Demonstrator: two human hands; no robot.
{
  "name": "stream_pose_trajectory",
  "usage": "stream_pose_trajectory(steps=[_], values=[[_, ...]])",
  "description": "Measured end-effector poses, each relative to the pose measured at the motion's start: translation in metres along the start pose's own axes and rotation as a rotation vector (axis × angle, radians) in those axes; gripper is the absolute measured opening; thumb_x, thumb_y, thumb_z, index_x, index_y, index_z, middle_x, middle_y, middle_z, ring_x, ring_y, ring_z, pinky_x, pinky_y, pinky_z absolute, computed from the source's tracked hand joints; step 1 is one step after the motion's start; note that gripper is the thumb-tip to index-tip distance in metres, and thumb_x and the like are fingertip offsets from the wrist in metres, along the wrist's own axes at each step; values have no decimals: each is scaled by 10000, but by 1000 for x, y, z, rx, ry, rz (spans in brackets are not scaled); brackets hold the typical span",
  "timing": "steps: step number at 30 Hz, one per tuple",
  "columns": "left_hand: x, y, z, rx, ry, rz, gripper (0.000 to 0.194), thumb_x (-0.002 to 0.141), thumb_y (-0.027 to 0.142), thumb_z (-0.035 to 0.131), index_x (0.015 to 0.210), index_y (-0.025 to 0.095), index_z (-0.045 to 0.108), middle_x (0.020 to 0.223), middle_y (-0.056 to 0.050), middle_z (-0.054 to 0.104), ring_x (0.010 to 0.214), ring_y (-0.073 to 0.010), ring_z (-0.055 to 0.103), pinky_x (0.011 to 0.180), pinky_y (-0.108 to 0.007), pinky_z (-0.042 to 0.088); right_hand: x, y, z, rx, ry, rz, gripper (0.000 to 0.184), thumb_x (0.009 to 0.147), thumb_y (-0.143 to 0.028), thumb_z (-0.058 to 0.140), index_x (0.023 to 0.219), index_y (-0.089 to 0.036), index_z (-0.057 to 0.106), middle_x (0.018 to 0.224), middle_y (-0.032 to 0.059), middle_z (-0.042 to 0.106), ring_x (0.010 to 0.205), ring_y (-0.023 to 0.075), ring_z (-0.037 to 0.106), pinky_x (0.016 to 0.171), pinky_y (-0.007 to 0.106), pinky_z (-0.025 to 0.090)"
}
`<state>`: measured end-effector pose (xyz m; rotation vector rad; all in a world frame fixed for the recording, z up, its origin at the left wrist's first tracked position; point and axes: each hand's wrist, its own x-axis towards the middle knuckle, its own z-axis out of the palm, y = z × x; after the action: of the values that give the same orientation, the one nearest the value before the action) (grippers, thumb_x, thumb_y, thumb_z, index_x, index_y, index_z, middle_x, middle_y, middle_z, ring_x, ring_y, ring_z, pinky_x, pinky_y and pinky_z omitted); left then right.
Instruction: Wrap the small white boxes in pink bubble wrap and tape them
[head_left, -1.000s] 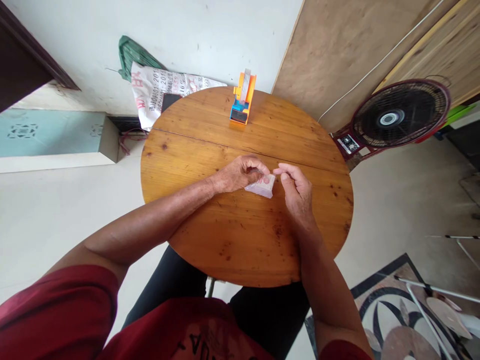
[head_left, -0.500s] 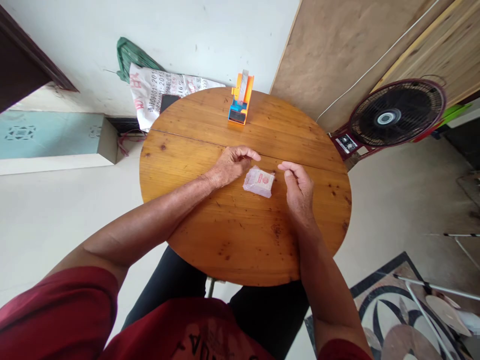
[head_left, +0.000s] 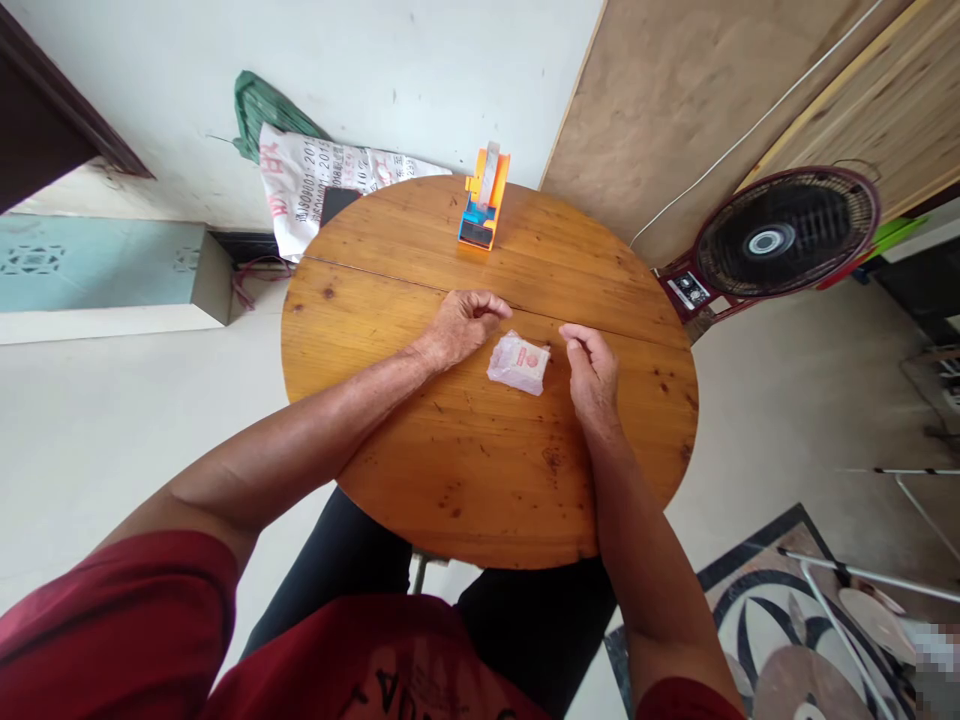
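Left grip (head_left: 461, 325), right grip (head_left: 592, 372) half-curled, can't tell if empty; packet (head_left: 519, 364) between them; looks mid-handling, grabbing needs reaching inward

Two hands (head_left: 459, 326), one packet (head_left: 517, 363), one tape dispenser (head_left: 481, 212), one table (head_left: 480, 480).

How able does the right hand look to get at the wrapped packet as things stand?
Yes, most likely: the right hand is right beside the wrapped packet, with just bare tabletop visible between, and the left hand isn't covering it.
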<state>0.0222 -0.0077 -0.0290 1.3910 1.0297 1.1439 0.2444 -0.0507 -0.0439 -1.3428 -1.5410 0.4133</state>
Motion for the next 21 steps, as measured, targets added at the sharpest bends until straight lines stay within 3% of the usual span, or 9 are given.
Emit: stream_pose_trajectory(steps=[5, 9, 14, 18, 21], values=[[3, 1, 0, -8, 41, -45, 141, 721, 111, 576, 758, 121, 712, 700, -5, 669, 614, -99, 513, 652, -241, 443, 3, 18, 4, 5, -8, 50, 235, 895, -322, 556, 1035, -225, 719, 1104, 88, 767, 1043, 239, 707, 1013, 484, 509], [3, 4, 0, -23, 75, -90, 116, 716, 99, 589, 740, 126, 699, 659, 9, 641, 579, -85, 479, 620, -229, 419, 5, 28, 9, 73, 45, 120, 236, 863, -278, 552, 1019, -207, 714, 1009, 82, 776, 972, 236, 729, 985, 483, 525], [-5, 10, -5, -39, 70, -96, 58, 734, 190, 673, 734, 142, 705, 676, 21, 662, 617, -86, 523, 659, -221, 439, 4, 30, 11, 110, 74, 142, 234, 854, -257, 551, 1022, -226, 711, 1008, 55, 774, 960, 215, 730, 972, 451, 541], [-6, 32, -14, -74, -21, -87, 206, 740, 348, 731, 768, 144, 718, 726, 2, 694, 676, -109, 589, 726, -245, 489, 3, 30, 12, 161, 88, 160, 224, 851, -264, 554, 1005, -243, 715, 1058, 39, 766, 959, 203, 732, 971, 430, 547], [-25, 61, -26, -96, -234, -61, 281, 751, 443, 740, 787, 165, 739, 754, -23, 717, 719, -141, 646, 753, -277, 527, 4, 32, 13, 184, 103, 159, 216, 830, -264, 561, 983, -240, 712, 1066, 42, 760, 936, 206, 733, 955, 436, 556]])
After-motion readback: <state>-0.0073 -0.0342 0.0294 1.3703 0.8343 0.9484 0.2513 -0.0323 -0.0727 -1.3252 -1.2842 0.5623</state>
